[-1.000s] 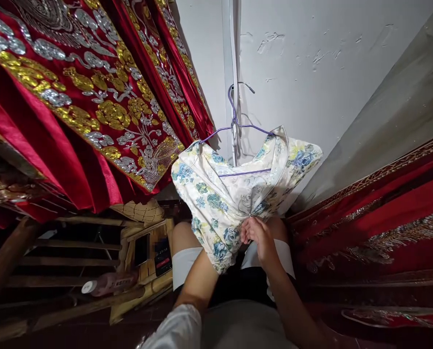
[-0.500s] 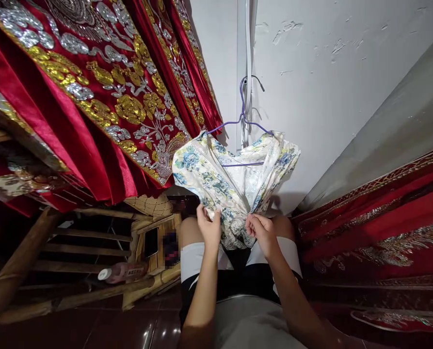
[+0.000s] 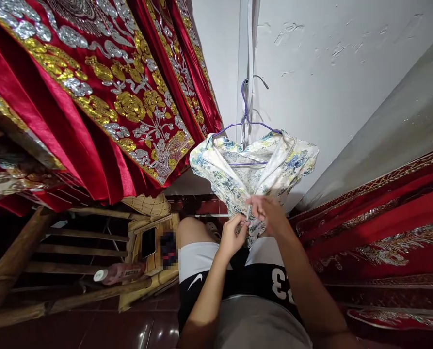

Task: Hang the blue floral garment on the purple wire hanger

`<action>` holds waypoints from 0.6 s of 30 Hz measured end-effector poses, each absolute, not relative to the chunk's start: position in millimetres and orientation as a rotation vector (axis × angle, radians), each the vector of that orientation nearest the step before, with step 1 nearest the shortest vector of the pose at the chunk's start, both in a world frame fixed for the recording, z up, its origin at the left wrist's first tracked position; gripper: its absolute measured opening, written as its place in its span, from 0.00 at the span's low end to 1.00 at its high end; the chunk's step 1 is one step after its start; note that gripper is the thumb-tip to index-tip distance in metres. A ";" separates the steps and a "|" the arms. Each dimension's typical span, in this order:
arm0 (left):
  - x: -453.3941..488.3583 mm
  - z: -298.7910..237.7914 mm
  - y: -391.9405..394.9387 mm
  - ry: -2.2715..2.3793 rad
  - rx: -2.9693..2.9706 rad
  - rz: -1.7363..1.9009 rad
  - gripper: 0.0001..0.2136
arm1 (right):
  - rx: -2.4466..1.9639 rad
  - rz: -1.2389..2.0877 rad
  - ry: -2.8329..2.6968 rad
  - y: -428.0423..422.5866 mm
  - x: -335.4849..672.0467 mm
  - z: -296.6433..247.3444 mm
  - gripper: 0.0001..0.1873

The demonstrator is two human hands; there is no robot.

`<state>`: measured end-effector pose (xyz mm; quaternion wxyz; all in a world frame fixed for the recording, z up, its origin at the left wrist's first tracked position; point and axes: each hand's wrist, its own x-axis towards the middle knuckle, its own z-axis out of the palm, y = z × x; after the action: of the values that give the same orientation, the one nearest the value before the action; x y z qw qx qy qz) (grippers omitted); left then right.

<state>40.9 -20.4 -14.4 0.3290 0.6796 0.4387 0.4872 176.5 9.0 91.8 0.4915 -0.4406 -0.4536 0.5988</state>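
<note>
- Red cloth [image 3: 76, 123] with gold and silver embroidery, at far left; hands well apart from it.
- Bottle [image 3: 120, 273], lying on its side along the bamboo frame [image 3: 103, 292]; phone [image 3: 148, 241] on the same frame.
- Left hand [image 3: 234, 236]: thumb and fingertips pinched together on the front of the shirt.
- Floral shirt [image 3: 228, 180], centre, before the knees. Done: both shoulders sit on the purple hanger [image 3: 246, 116]. Open as yet: the neckline, a V above the hands. Below it, the front edges appear drawn together; whether any fastening is closed cannot be told.
- Right hand [image 3: 270, 212]: fingers at the shirt front, blurred; grip or mere touch cannot be told.
- Red drape [image 3: 412, 213], far right, apart from the shirt.
</note>
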 end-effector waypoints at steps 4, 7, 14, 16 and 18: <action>41.2 -23.9 -14.8 1.177 1.844 1.198 0.09 | -0.908 1.367 -1.039 59.3 180.1 149.5 0.15; 40.5 -33.8 -7.3 1.161 1.963 1.090 0.08 | -0.793 1.299 -1.033 81.3 176.8 181.4 0.13; 18.2 28.0 28.8 1.081 2.198 1.030 0.06 | -0.767 1.174 -1.109 71.7 169.9 176.4 0.19; 15.4 69.6 44.0 1.056 2.137 1.366 0.10 | -0.793 1.167 -1.168 68.4 167.1 169.9 0.20; 15.8 110.6 60.0 1.041 2.170 1.594 0.15 | -0.807 1.165 -1.237 66.8 164.7 167.6 0.22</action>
<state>15.8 60.0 110.6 0.1274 0.7456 0.3578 0.5476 164.7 66.8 167.6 0.5894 -0.3468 -0.5311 0.5004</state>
